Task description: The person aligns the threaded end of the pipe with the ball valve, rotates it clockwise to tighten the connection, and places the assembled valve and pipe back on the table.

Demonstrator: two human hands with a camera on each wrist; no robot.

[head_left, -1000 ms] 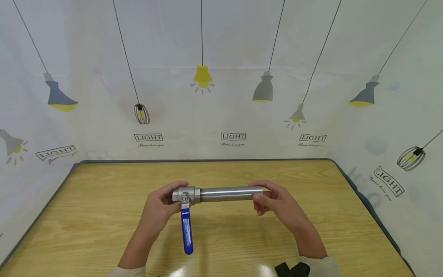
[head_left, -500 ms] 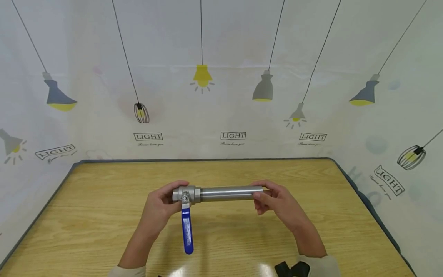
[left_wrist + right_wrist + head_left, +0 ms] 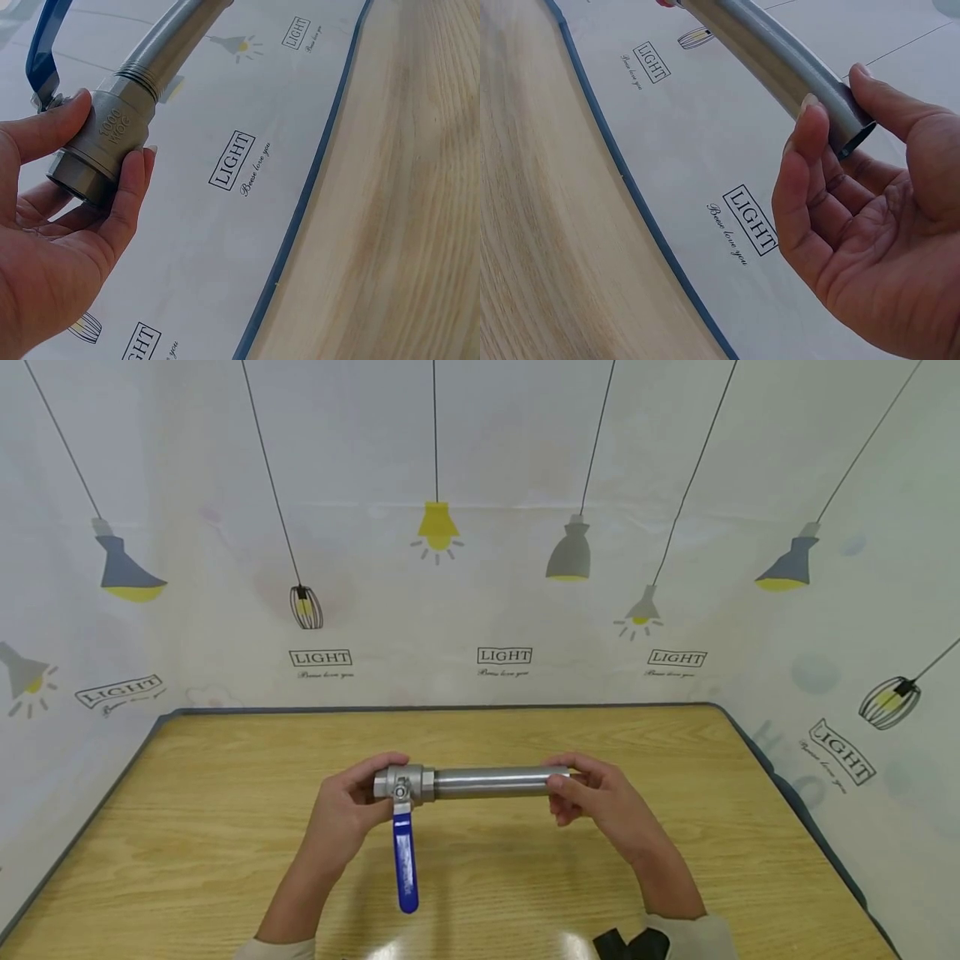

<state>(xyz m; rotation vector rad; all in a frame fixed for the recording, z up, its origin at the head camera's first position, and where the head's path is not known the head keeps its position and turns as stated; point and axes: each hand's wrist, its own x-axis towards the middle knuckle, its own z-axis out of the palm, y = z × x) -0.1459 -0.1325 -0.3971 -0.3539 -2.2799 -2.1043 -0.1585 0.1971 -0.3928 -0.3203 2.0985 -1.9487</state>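
Observation:
A steel ball valve (image 3: 405, 782) with a blue lever handle (image 3: 406, 864) is joined to a straight steel pipe (image 3: 491, 782). Both are held level over the table in the head view, the lever pointing toward me. My left hand (image 3: 341, 814) grips the valve body between thumb and fingers. In the left wrist view the valve (image 3: 105, 142) reads "1000 WOG", its near end is open, and threads (image 3: 139, 79) show where the pipe enters. My right hand (image 3: 603, 797) pinches the pipe's far right end; the right wrist view shows the pipe (image 3: 780, 60) with its hollow end facing the palm.
A wooden table (image 3: 225, 860) with a dark edge strip lies below the hands. Behind and at the sides rises a white sheet (image 3: 480, 593) printed with lamps and "LIGHT" labels. A black strap (image 3: 633, 945) sits by the right sleeve.

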